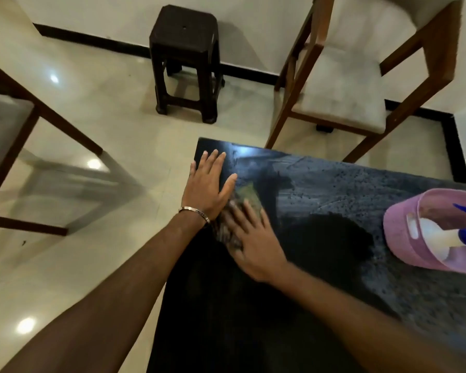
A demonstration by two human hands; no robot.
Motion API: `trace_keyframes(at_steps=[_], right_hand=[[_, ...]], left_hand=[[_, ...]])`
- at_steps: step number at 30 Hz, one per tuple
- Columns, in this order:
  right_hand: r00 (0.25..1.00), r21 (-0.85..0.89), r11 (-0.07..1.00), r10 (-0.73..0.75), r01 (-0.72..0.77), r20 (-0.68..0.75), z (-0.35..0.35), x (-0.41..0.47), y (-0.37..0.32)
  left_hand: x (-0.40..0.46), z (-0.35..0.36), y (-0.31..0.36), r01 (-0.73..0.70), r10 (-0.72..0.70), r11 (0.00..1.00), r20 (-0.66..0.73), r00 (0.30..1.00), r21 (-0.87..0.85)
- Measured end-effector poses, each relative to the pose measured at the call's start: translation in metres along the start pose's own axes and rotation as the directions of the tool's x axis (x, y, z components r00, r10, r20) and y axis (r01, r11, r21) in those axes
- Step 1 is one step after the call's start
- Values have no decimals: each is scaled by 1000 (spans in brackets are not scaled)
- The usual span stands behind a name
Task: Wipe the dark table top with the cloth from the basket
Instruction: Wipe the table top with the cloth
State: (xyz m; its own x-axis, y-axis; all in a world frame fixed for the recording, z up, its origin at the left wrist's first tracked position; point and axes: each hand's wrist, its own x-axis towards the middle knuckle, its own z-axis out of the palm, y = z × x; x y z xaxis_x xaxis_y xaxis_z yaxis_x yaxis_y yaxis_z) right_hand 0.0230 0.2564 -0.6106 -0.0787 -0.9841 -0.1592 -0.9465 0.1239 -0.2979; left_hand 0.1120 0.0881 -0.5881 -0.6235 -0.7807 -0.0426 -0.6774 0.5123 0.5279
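Standing at the far left of the frame is a wooden chair [16, 146] with a grey seat, on a glossy pale floor [97, 109]. Right of it, at upper centre, a dark stool [184, 60] stands by the wall. Near the middle, the left hand [209, 187] lies flat on the corner of the dark table top [334, 189], fingers straight and spread, holding nothing, a metal bangle [195, 211] at its wrist. Just right of it and touching it, the cloth [246, 196] lies crumpled on the table under the right hand [253, 242], which presses down with nearly straight fingers; the hand is blurred. At upper right stands another wooden chair [361, 76]. At the right edge, a pink basket [404, 232] sits on the table holding a white and blue spray bottle [447, 235].
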Motion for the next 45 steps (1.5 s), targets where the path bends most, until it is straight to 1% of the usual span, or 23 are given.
trace_keyframes(at_steps=[3, 5, 7, 10, 11, 13, 16, 19, 21, 24, 26, 28, 29, 30, 32, 34, 36, 38, 39, 40, 42, 44, 45], right_hand=[[984, 22, 988, -154, 153, 87, 17, -47, -14], [980, 7, 985, -175, 175, 90, 14, -28, -3], [996, -26, 996, -86, 87, 32, 6, 20, 8], [983, 1, 983, 184, -184, -3, -18, 105, 27], [972, -10, 972, 234, -234, -10, -24, 126, 31], [971, -35, 971, 238, -238, -17, -31, 144, 33], [988, -4, 988, 155, -155, -11, -38, 129, 48], [965, 20, 966, 259, -258, -39, -47, 92, 100], [900, 32, 906, 424, -423, -101, -58, 58, 146], [713, 147, 729, 684, -668, -156, -75, 5, 223], [629, 150, 642, 766, -752, -129, -80, -11, 249], [562, 160, 571, 821, -805, -103, -75, -4, 242], [556, 163, 567, 824, -807, -111, -71, 4, 226], [585, 154, 600, 800, -785, -133, -65, 12, 205], [715, 88, 734, 677, -673, -175, -47, 26, 152], [855, 13, 868, 492, -497, -163, -27, 29, 90], [961, -24, 964, 260, -264, -94, -8, 16, 34], [999, -35, 998, 43, -43, -8, -2, -8, 13], [1000, -37, 999, -10, 10, 4, -4, -22, 22], [1000, -40, 999, 6, -7, -15, -7, -35, 39], [973, -26, 975, 216, -219, -85, -19, -60, 88], [862, 31, 865, 502, -501, -72, -36, -80, 131], [802, 38, 804, 595, -594, -49, -42, -84, 140]], left_hand=[[15, -3, -3, 3, -3, 1000, -13, 1000, -9], [21, -2, -6, -5, 5, 1000, -22, 1000, -4], [25, -1, -9, -1, 0, 1000, -31, 1000, -3], [29, -1, -9, 41, -42, 999, -41, 998, -8], [30, -1, -8, 43, -43, 999, -44, 998, -4], [31, 1, -6, 31, -31, 1000, -48, 998, -2], [32, 7, 0, 5, -5, 1000, -36, 999, -8], [32, 14, 11, -41, 41, 999, -5, 999, -26], [31, 17, 19, -74, 74, 997, -8, 997, -34], [26, 21, 32, -106, 105, 993, -16, 994, -52], [21, 21, 39, -114, 114, 992, 2, 993, -62], [14, 21, 43, -125, 126, 991, 25, 992, -55], [11, 22, 44, -128, 130, 991, 34, 991, -45], [9, 22, 44, -128, 130, 991, 41, 991, -35], [6, 23, 43, -128, 130, 991, 53, 990, -24], [1, 24, 45, -129, 131, 991, 63, 989, -29], [-4, 23, 52, -133, 134, 991, 72, 988, -29], [-10, 23, 58, -134, 135, 991, 74, 988, -20], [-13, 23, 59, -136, 137, 990, 74, 988, -19], [-16, 23, 60, -141, 142, 990, 76, 987, -15], [-23, 22, 62, -154, 153, 988, 93, 984, 6], [-31, 21, 62, -155, 154, 988, 98, 983, 9], [-35, 21, 63, -155, 154, 988, 98, 983, 4]])
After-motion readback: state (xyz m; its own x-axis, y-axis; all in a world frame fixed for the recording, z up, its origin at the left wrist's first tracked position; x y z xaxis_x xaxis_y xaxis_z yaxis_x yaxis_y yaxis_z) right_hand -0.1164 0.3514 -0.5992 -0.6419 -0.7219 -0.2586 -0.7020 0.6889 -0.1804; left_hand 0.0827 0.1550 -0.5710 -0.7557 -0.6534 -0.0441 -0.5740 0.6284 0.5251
